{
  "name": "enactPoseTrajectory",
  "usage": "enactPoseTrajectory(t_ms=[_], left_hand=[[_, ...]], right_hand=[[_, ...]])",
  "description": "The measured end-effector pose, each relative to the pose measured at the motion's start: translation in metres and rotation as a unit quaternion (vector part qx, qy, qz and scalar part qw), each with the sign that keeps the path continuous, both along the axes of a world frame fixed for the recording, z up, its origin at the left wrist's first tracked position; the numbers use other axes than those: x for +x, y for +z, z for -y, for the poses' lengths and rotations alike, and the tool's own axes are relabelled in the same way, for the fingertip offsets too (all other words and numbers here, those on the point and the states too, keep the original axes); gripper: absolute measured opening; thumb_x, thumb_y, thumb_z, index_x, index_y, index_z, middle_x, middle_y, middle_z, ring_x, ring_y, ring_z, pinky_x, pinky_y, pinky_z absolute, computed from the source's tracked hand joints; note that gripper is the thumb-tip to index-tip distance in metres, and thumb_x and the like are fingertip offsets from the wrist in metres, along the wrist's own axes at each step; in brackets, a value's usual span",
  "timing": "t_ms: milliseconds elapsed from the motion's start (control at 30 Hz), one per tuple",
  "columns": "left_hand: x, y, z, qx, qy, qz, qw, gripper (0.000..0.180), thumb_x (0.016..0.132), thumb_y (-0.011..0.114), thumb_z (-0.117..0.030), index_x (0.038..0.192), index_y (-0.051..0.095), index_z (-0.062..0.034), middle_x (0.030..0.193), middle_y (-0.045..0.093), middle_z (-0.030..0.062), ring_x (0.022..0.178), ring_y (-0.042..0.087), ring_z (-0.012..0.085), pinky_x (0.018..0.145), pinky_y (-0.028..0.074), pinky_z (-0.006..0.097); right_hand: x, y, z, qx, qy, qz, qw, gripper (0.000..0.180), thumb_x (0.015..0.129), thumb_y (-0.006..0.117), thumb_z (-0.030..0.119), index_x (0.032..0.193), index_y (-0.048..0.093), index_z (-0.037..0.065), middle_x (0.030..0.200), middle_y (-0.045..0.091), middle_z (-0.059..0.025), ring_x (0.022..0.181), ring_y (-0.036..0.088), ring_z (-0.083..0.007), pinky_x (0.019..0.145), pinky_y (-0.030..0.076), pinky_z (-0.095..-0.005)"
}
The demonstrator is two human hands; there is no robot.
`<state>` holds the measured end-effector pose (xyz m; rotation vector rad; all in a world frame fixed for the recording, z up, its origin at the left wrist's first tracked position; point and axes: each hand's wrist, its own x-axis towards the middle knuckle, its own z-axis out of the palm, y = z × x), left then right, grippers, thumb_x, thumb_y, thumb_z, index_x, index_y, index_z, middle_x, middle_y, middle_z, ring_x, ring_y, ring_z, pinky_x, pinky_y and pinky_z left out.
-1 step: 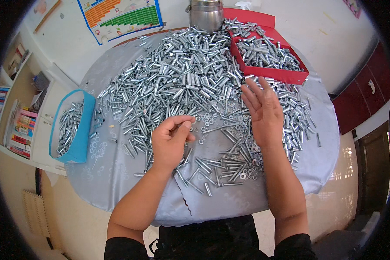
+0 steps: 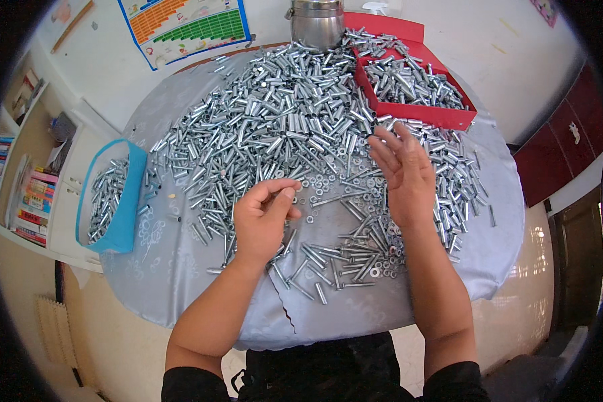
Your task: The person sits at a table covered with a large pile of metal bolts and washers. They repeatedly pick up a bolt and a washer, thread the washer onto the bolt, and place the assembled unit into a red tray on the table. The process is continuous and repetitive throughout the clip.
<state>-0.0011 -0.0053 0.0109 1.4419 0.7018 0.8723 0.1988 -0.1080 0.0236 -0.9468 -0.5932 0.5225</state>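
Observation:
My left hand [image 2: 261,218] is closed in a pinch over the middle of the table, thumb against the bent forefinger. Whatever lies between those fingertips is too small to make out. Close by, small nuts and washers [image 2: 323,181] are scattered on the cloth. My right hand [image 2: 410,181] is raised, open and holding nothing, its fingers stretched out and palm turned inward. Beneath it spread more silvery bolts, partly hidden by the hand and forearm. Between my forearms lies a loose group of long bolts [image 2: 362,258]. A large heap of metal sleeves and bolts [image 2: 275,100] covers the far side.
A red box [image 2: 422,115] full of bolts stands at the far right beside a steel pot [image 2: 317,25]. At the left edge sits a blue bin [image 2: 135,194] with more metal pieces. The grey tablecloth [image 2: 201,295] has a tear near the front. Bookshelves stand farther left.
My right hand has shifted slightly left and its fingertips are a little lower. My left hand keeps its pinch in the same place.

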Motion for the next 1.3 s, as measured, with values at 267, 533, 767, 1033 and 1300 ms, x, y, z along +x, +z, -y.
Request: enactPoseTrajectory(t_ms=[267,533,767,1033,1300], left_hand=[[-0.001,-0.006,-0.003,0.006,-0.008,0.03,1.0,0.015,0.093,0.059,-0.007,0.102,0.067,0.0001,0.096,0.071,0.0063,0.065,0.062,0.0088,0.059,0.049,0.022],[-0.006,-0.005,-0.015,0.02,0.034,0.029,0.999,0.013,0.091,0.061,-0.006,0.101,0.068,-0.0007,0.095,0.071,0.0063,0.069,0.062,0.0082,0.06,0.049,0.021],[-0.006,-0.006,-0.015,0.042,0.052,-0.019,0.998,0.014,0.086,0.067,-0.007,0.099,0.07,-0.002,0.083,0.067,0.0019,0.066,0.057,0.0073,0.06,0.047,0.021],[-0.001,-0.014,-0.006,0.491,-0.055,-0.214,0.842,0.02,0.077,0.07,-0.018,0.093,0.072,-0.0069,0.098,0.066,0.008,0.098,0.056,0.0283,0.089,0.044,0.038],[0.001,-0.012,-0.003,0.5,-0.097,-0.253,0.823,0.014,0.076,0.071,-0.016,0.086,0.071,-0.0068,0.093,0.066,0.0071,0.089,0.056,0.0277,0.083,0.045,0.038]], right_hand=[[-0.003,-0.01,-0.002,-0.127,0.038,0.004,0.991,0.033,0.1,0.052,0.026,0.102,0.063,-0.004,0.083,0.067,-0.0103,0.071,0.067,-0.0172,0.067,0.055,-0.0286],[-0.011,-0.01,-0.001,-0.152,0.02,0.072,0.986,0.029,0.098,0.055,0.024,0.094,0.066,-0.003,0.076,0.065,-0.0056,0.062,0.061,-0.0114,0.06,0.049,-0.024],[-0.012,-0.014,-0.001,-0.247,0.001,0.242,0.938,0.014,0.086,0.07,0.01,0.093,0.07,-0.001,0.077,0.067,-0.0053,0.073,0.064,-0.0134,0.067,0.049,-0.0255],[-0.019,-0.017,-0.003,-0.243,-0.086,0.36,0.897,0.014,0.084,0.07,0.01,0.094,0.071,0.0,0.083,0.069,-0.0109,0.073,0.065,-0.0186,0.068,0.05,-0.0285],[-0.003,-0.024,-0.003,-0.241,-0.125,0.257,0.928,0.016,0.089,0.068,0.013,0.095,0.07,-0.001,0.077,0.065,-0.0035,0.066,0.055,-0.0077,0.063,0.045,-0.0237]])
